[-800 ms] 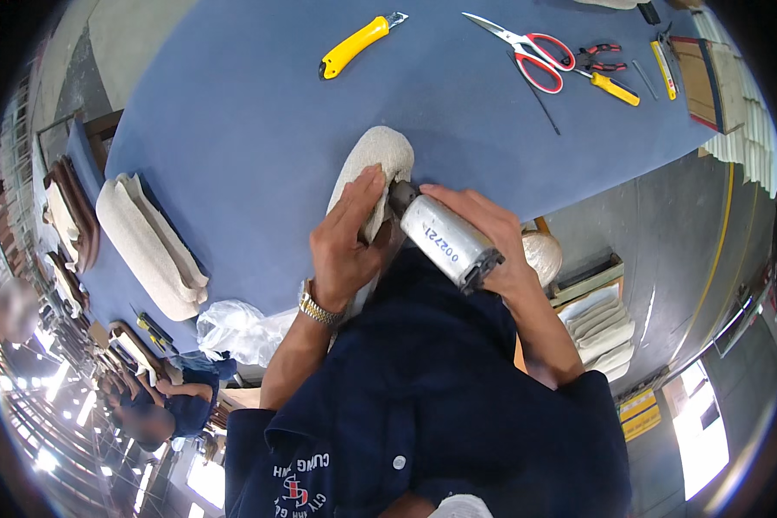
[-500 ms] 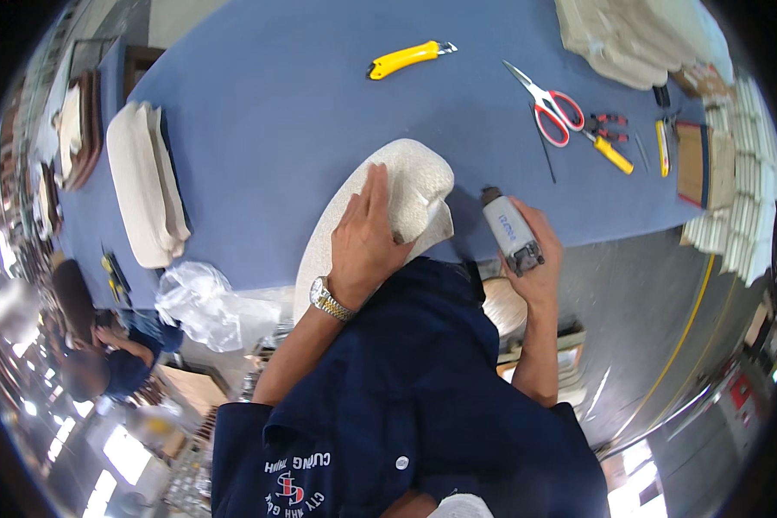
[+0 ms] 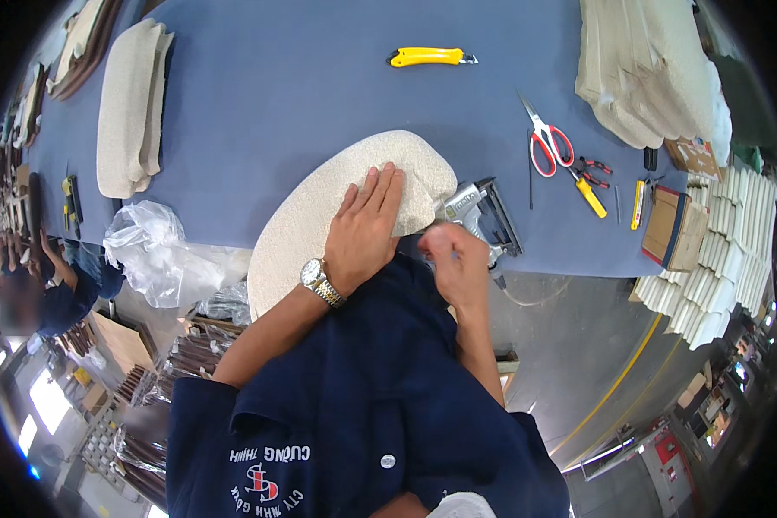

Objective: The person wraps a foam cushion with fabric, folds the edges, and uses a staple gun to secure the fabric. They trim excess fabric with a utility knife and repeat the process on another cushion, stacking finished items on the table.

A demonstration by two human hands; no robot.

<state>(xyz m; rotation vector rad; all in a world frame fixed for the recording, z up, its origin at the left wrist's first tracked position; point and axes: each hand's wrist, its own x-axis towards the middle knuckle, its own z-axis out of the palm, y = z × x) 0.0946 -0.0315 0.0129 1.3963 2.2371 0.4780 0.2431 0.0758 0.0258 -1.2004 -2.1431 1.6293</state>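
Note:
A long cream fabric-covered cushion (image 3: 298, 220) with a rounded end lies at the table's near edge. My left hand (image 3: 367, 229), with a watch on its wrist, lies flat on it, fingers stretched out. A fabric fold shows beside those fingers, at the cushion's right side. Close to this edge is my right hand (image 3: 459, 266), its fingers curled in and slightly blurred; what they pinch, if anything, is hidden. Just beyond the right hand, a grey pneumatic staple gun (image 3: 483, 216) rests on the table against the cushion's end, apart from my grip, its hose hanging off the edge.
A yellow utility knife (image 3: 427, 57) lies at the far middle of the blue table (image 3: 259, 104). Red-handled scissors (image 3: 551, 147), pliers (image 3: 591, 177) and a cutter (image 3: 638, 205) lie right. Fabric stacks (image 3: 131, 108) stand at both sides; crumpled plastic (image 3: 151, 250) hangs at left.
My right hand has put the staple gun down on the table and moved left to the cushion's edge. The left hand stays flat on the cushion. The view has shifted.

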